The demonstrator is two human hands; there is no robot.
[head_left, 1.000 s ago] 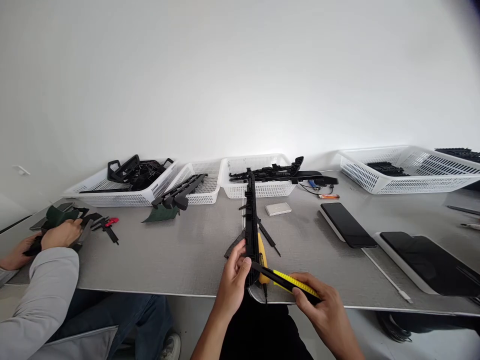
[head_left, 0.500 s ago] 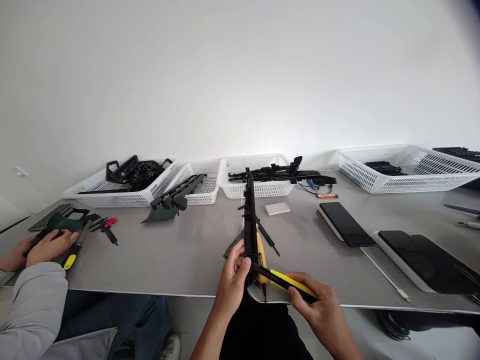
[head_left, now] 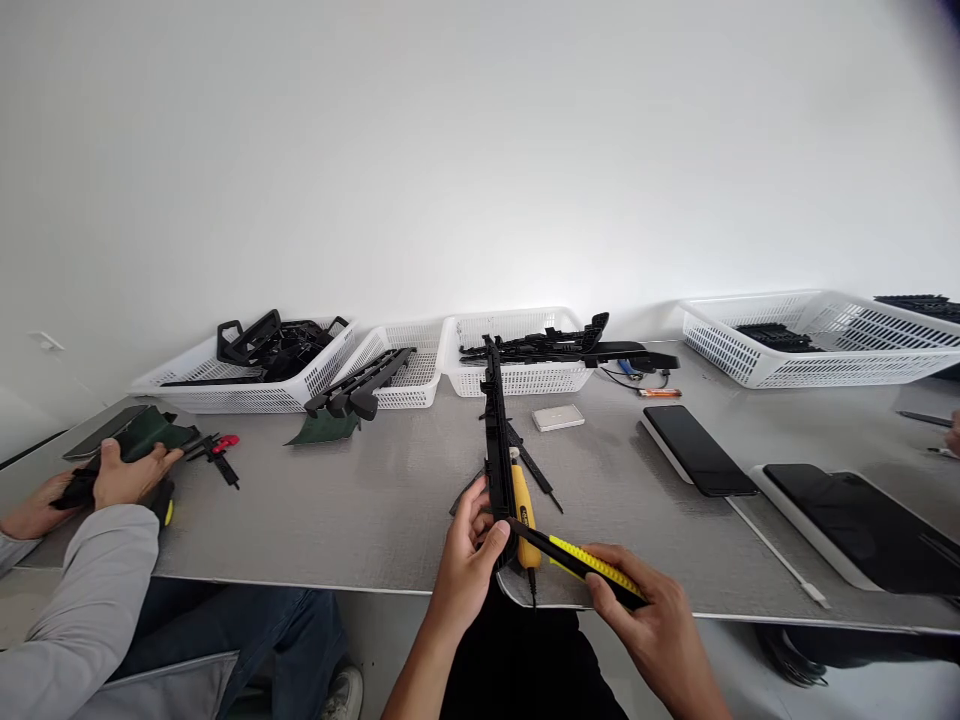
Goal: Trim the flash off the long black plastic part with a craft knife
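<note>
My left hand (head_left: pixel 472 550) is closed round the lower end of a long black plastic part (head_left: pixel 496 430), which stands lengthwise away from me above the table edge. In my right hand (head_left: pixel 649 610) is a yellow and black utility knife (head_left: pixel 592 565). Its tip reaches the part's lower end, close by my left thumb; whether the blade touches the plastic I cannot tell. Just right of the part lies a yellow-handled tool (head_left: pixel 525 510) with a black cord. Behind that rests a thin black tool (head_left: pixel 534 465).
White baskets (head_left: pixel 517 382) with black parts line the wall. A small white box (head_left: pixel 557 418), a phone-like device (head_left: pixel 694 450) and a larger black-topped device (head_left: pixel 847 525) lie on the grey table (head_left: pixel 337 520). At left, a co-worker's hands (head_left: pixel 124 475) handle a black part and green cloth.
My knife tip has shifted slightly at the part's lower end. The co-worker's right hand has moved rightward onto the green cloth. Another person's hand now shows at the right edge.
</note>
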